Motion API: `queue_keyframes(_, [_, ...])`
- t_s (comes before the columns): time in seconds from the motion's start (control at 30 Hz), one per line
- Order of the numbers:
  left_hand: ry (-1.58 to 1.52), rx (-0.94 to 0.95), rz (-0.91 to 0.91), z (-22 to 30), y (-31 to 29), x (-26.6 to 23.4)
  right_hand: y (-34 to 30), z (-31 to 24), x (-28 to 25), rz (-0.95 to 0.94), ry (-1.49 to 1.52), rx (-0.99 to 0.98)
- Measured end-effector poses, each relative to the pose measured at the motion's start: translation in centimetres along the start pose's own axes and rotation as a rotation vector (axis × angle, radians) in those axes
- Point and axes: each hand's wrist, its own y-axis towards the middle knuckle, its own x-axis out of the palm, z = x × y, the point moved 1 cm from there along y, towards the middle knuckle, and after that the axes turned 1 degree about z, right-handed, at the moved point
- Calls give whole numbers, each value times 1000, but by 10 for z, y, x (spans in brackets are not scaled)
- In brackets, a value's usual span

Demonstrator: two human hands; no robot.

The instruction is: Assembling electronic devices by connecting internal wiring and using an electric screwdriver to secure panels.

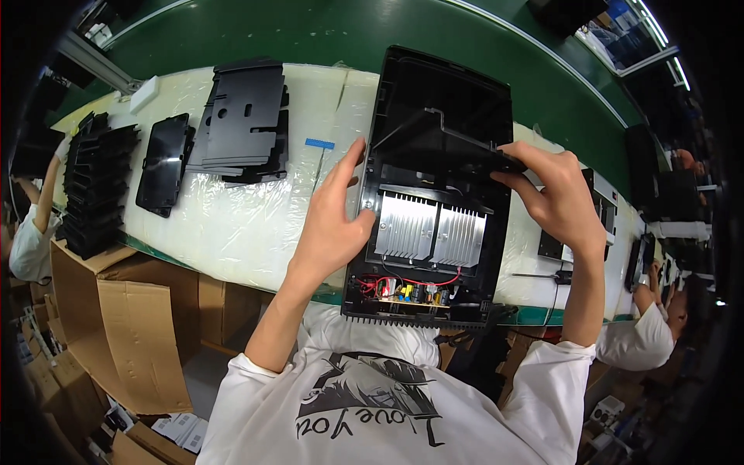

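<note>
A long black housing (500, 256) lies across the near edge of the table in front of me. Inside it are two silver finned heat sinks (407, 225), and below them a circuit board (407, 301) with red and black wires. My right hand (559, 194) pinches the right end of a thin black panel (469, 160) between thumb and fingers. The panel is tilted over the housing, above the heat sinks, and has a stepped edge. My left hand (329, 225) is at the housing's left rim, fingers stretched and thumb apart; whether it also touches the panel I cannot tell.
To the left are stacked dark flat panels (246, 116), a glossy black cover (164, 167) and a row of black ribbed parts (97, 182). A blue strip (319, 144) lies on the table. A screwdriver (559, 277) is at right. Cardboard boxes (139, 325) stand below; people work at both sides.
</note>
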Motion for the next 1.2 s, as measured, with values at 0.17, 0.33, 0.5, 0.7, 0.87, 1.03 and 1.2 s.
queue_keyframes(0.17, [122, 91, 73, 5, 12, 7, 4, -5, 1, 9, -11, 53])
queue_keyframes(0.33, [80, 82, 56, 3, 9, 6, 7, -4, 6, -1, -36, 35])
queue_keyframes(0.5, [79, 82, 48, 2, 8, 9, 9, -8, 10, -4, -139, 33])
queue_keyframes(0.7, [85, 77, 65, 1, 8, 16, 9, 17, 42, -107, -119, -21])
queue_keyframes(0.87, [78, 28, 58, -1, 6, 14, 4, 27, 60, -258, -34, 96])
queue_keyframes(1.03, [68, 43, 63, 2, 7, 13, 12, 31, 55, -335, -18, 163])
queue_keyframes(1.2, [165, 115, 58, 0, 9, 14, 3, 36, 63, -314, -21, 164])
